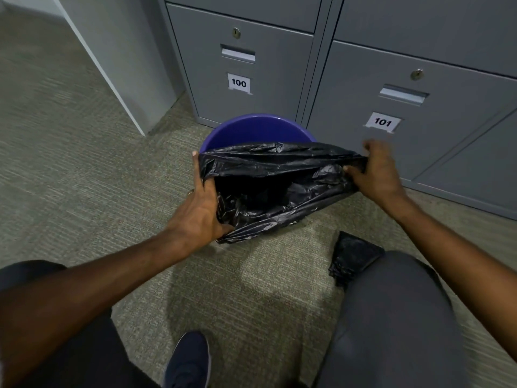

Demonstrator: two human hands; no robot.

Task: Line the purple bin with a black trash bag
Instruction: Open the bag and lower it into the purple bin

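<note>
A round purple bin (253, 130) stands on the carpet against grey lockers; only its far rim and inner wall show. A black trash bag (277, 186) is stretched across the bin's near side, its mouth pulled wide between both hands and hiding the front of the bin. My left hand (200, 205) grips the bag's left edge, fingers inside the opening. My right hand (377, 169) pinches the bag's right edge just beyond the bin's right side.
Grey lockers (419, 169) numbered 100 and 101 stand right behind the bin. A folded black bag (352, 256) lies on the carpet by my right knee. A white partition (120, 65) stands at the left. My shoe (187, 359) is at the bottom.
</note>
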